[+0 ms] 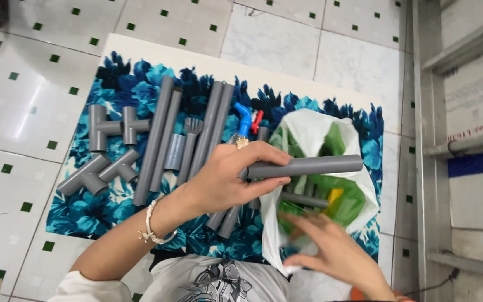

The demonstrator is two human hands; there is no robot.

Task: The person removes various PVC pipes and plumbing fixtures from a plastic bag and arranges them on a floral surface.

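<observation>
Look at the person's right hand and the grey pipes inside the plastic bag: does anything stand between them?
Nothing solid shows between them. The right hand is at the mouth of the plastic bag, its fingers blurred, beside the grey pipes inside. The left hand holds another grey pipe across the bag, above them.

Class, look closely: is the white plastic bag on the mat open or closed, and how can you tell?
Open. The white plastic bag gapes at its mouth, showing green packets and grey pipe pieces inside, and the right hand is at its opening.

Left hand (225, 182) fingers curled shut, right hand (331, 254) spread open, palm down
</observation>
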